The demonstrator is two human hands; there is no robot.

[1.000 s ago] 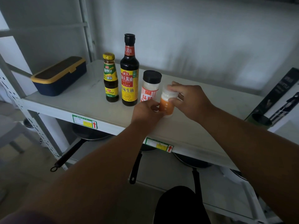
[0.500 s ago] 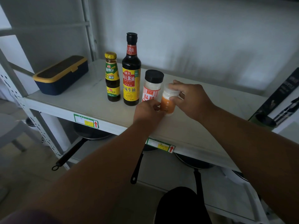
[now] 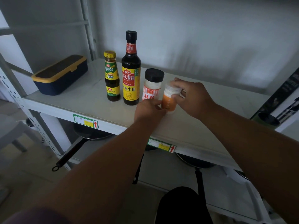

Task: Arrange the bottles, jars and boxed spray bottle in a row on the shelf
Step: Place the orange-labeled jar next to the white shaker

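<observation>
You hold the small orange jar [image 3: 169, 103] upright on the white shelf [image 3: 80, 101], just right of the black-capped jar and slightly in front of it. It has a clear ribbed lid and an orange label with pale characters too small to read. Your right hand [image 3: 193, 97] wraps the lid, its grip pinching the lid between thumb and fingers. Your left hand [image 3: 148, 110] meets the jar low on its left side, its grip pinching the orange body at the base.

The black-capped jar [image 3: 152, 85] holds white powder and wears a red-and-white striped label with large red characters reading 味精. Left of it stands the tall soy sauce bottle [image 3: 131, 73], dark with a black cap, its yellow-and-red label reading 海天酱油 and, lower down, 鲜味生抽. Left again is the short oyster sauce bottle [image 3: 111, 78] with a yellow cap and a green-and-yellow label; its finer print is unreadable. These three stand in a row, close together.

Farther left of the orange jar, near the shelf's end, lies a navy box with a yellow rim [image 3: 60, 75]. Far to its right, at the frame edge, leans a dark carton [image 3: 281, 97] printed with a spray bottle. The shelf's front edge carries green tags with red arrows [image 3: 85, 121].
</observation>
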